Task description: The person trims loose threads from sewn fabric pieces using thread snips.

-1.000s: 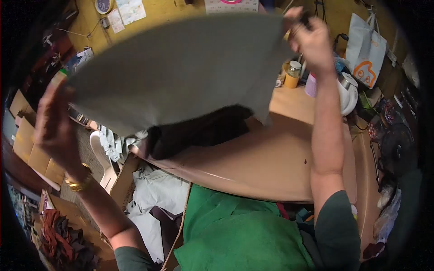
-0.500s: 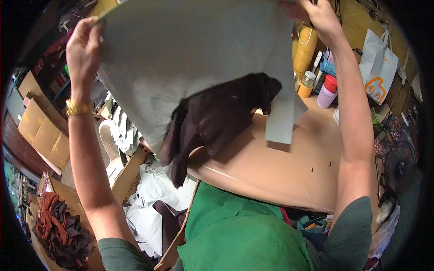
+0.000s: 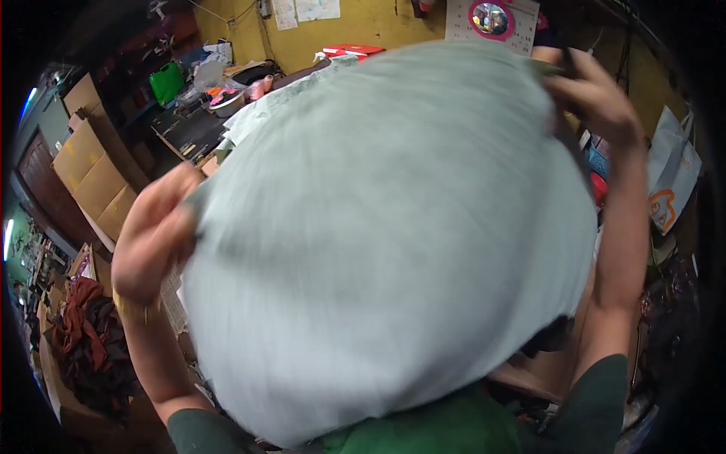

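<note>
The frame shows two bare hands (image 3: 155, 234) (image 3: 597, 94), one large grey-green sheet (image 3: 378, 227), one gold metallic bracelet (image 3: 140, 304) at left, one round pink-rimmed mirror (image 3: 490, 20) at top, and one white bag with an orange print (image 3: 671, 178) at right.

From here I see rows of small numbers on the wall calendar (image 3: 459, 26), too blurred to read surely; lettering on the white bag (image 3: 667, 163) is illegible.

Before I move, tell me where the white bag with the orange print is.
In the head view, the bag is at the far right, just beyond the right forearm.
</note>
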### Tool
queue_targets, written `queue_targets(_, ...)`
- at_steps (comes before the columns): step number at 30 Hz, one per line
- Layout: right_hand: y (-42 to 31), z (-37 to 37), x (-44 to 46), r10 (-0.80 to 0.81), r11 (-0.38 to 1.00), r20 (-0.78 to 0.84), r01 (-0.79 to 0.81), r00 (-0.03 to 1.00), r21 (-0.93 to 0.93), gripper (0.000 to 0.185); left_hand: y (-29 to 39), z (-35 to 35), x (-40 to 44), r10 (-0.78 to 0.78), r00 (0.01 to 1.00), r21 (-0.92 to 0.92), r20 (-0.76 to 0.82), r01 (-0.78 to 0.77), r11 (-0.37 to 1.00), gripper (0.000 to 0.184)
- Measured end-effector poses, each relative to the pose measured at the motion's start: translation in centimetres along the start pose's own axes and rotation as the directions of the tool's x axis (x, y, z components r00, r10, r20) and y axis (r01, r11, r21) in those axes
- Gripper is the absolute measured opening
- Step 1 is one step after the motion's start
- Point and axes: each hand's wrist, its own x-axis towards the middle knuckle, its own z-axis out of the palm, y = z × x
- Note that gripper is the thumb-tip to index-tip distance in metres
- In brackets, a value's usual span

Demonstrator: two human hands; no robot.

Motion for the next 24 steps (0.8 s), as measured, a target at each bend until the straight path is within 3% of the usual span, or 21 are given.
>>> queue_targets(1,0.1,3.2,2.8,0.002,0.996,-0.029,0.001,1.0,0.091,0.02,-1.0,-1.8,2.1,-0.112,0.99,0.077,0.08,0.106,0.991,0.03)
queue_targets(2,1.9,2.8,8.2,0.033,0.999,0.172,-0.034,0.985,0.005,0.016,-1.7,-4.3,4.3,-0.237,0.971,0.113,0.045,0.23,0.967,0.025)
queue_targets(3,2.8,3.6,12.5,-0.067,0.997,0.134,0.06,0.989,0.049,0.016,-1.4,-6.7,6.7,-0.265,0.96,0.164,-0.092,0.277,0.947,0.021)
queue_targets(5,1.6,4.9,18.2,-0.147,0.98,-0.018,0.148,0.989,0.132,0.017,0.1,-16.4,12.5,0.046,0.996,0.29,-0.078,-0.022,0.957,0.02)
queue_targets(6,0.8,5.0,21.0,-0.187,0.963,-0.112,0.205,0.976,0.175,0.017,2.2,-18.6,14.0,0.177,0.968,0.366,-0.176,-0.103,0.925,0.02)
queue_targets(9,-0.9,4.8,26.6,-0.264,0.905,-0.332,0.352,0.905,0.239,0.018,6.4,-20.0,16.4,0.51,0.779,0.591,-0.364,-0.229,0.773,0.018)
queue_targets(12,-0.9,4.7,30.5,-0.279,0.86,-0.5,0.445,0.82,0.25,0.019,7.7,-18.4,17.6,0.671,0.651,0.702,-0.356,-0.288,0.652,0.017)
queue_targets(15,2.0,5.5,33.3,-0.221,0.86,-0.589,0.44,0.777,0.258,0.02,6.6,-15.4,17.9,0.738,0.598,0.746,-0.314,-0.325,0.581,0.019)
queue_targets(19,9.4,8.8,34.9,-0.045,0.907,-0.603,0.286,0.796,0.31,0.022,-0.6,-7.9,16.0,0.724,0.667,0.688,-0.176,-0.443,0.575,0.022)
queue_targets(20,11.7,9.9,34.8,0.011,0.915,-0.592,0.23,0.806,0.33,0.022,-3.1,-3.8,14.6,0.604,0.731,0.658,-0.317,-0.289,0.695,0.021)
queue_targets(22,16.9,12.5,33.8,0.14,0.912,-0.526,0.098,0.839,0.399,0.023,-7.5,1.5,12.4,0.398,0.842,0.566,-0.363,-0.14,0.812,0.015)
queue_targets(24,19.5,15.4,29.8,0.276,0.857,-0.388,-0.043,0.879,0.513,0.021,-12.8,5.7,11.5,0.346,0.867,0.515,-0.357,-0.126,0.848,0.008)
